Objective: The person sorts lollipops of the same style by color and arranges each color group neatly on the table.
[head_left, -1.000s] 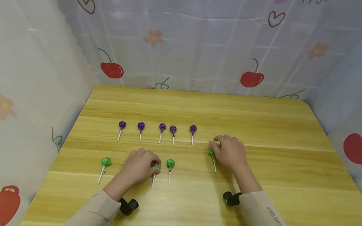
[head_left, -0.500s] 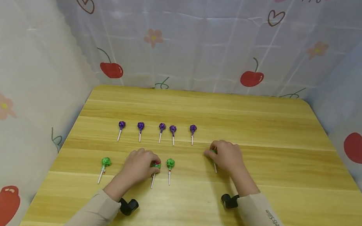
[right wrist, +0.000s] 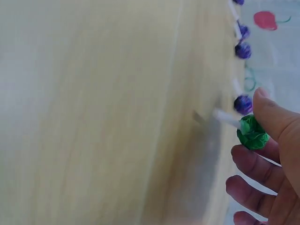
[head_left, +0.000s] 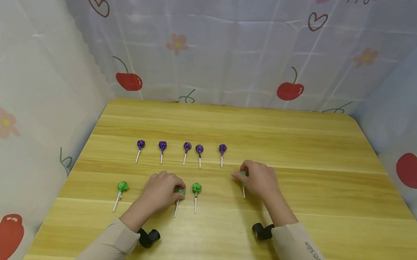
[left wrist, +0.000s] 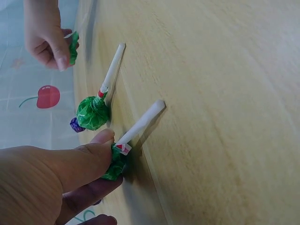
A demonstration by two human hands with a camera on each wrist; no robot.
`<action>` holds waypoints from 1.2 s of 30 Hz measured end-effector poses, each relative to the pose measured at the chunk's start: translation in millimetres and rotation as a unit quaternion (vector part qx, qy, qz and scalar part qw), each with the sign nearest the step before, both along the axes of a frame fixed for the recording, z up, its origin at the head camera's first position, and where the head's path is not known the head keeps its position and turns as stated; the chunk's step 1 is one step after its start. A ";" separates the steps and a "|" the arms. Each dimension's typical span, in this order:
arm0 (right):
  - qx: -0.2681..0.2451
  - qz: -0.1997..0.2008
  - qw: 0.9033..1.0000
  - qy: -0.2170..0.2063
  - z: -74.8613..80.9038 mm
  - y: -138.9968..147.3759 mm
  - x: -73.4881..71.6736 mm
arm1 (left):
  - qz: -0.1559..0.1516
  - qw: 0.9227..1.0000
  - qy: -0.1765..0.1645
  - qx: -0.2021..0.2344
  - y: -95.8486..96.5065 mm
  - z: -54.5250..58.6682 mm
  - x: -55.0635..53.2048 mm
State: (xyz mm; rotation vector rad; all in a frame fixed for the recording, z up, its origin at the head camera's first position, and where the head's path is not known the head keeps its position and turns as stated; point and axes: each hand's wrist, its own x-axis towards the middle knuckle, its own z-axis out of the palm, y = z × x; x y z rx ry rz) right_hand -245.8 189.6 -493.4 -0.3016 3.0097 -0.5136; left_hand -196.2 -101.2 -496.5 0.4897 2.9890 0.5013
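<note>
My left hand (head_left: 159, 192) pinches the head of a green-wrapped lollipop (left wrist: 114, 162) between thumb and fingers; its white stick points toward me over the table. Just right of it lies another green lollipop (head_left: 197, 188), stick toward me. A further green lollipop (head_left: 123, 186) is left of my left hand. My right hand (head_left: 259, 180) holds a green lollipop (right wrist: 253, 132) by its wrapped head, with thumb on one side and fingers on the other. In the right wrist view its stick and a shadow on the table show apart.
Several purple lollipops (head_left: 163, 145) lie in a loose row farther back on the wooden table (head_left: 311, 151), sticks toward me. A printed curtain (head_left: 229, 51) surrounds the table at the back and sides.
My right hand has closed round the green lollipop's head and shifted slightly left and toward me, carrying it along. My left hand stays in place on its lollipop.
</note>
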 end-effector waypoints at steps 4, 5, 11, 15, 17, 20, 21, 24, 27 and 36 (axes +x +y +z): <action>-0.023 0.000 1.000 -0.011 6.5 -11.6 6.5 | 0.000 1.000 0.000 0.000 -0.1 -0.3 0.0; -0.027 0.002 1.000 -0.013 7.4 -14.7 8.4 | 0.000 1.000 0.001 0.000 0.0 -0.5 -0.2; -0.022 0.017 1.000 -0.003 5.6 -33.9 18.9 | 0.000 1.000 0.001 0.000 -0.1 -0.6 -0.4; -0.023 0.024 0.999 -0.002 -0.1 -43.6 25.4 | -0.001 1.000 0.000 -0.001 -0.1 -0.3 0.1; -0.025 0.026 0.999 0.000 -3.1 -47.0 28.1 | -0.002 1.000 -0.002 -0.002 0.1 -0.1 0.2; -0.026 0.028 0.999 0.008 -7.0 -50.2 31.2 | -0.001 1.000 -0.002 -0.002 0.2 -0.2 0.1; -0.024 0.029 0.999 0.012 -8.1 -50.9 32.0 | 0.000 1.000 -0.003 -0.002 0.3 -0.2 0.0; -0.022 0.030 0.999 0.021 -10.8 -52.2 34.1 | 0.000 1.000 -0.002 -0.001 0.1 -0.5 0.3; -0.020 0.029 0.999 0.026 -13.5 -52.8 35.2 | -0.002 1.000 0.002 0.000 0.0 -0.4 0.9; 0.001 0.024 0.999 0.027 -17.8 -55.3 36.8 | -0.004 1.000 0.006 -0.001 -0.4 1.5 1.5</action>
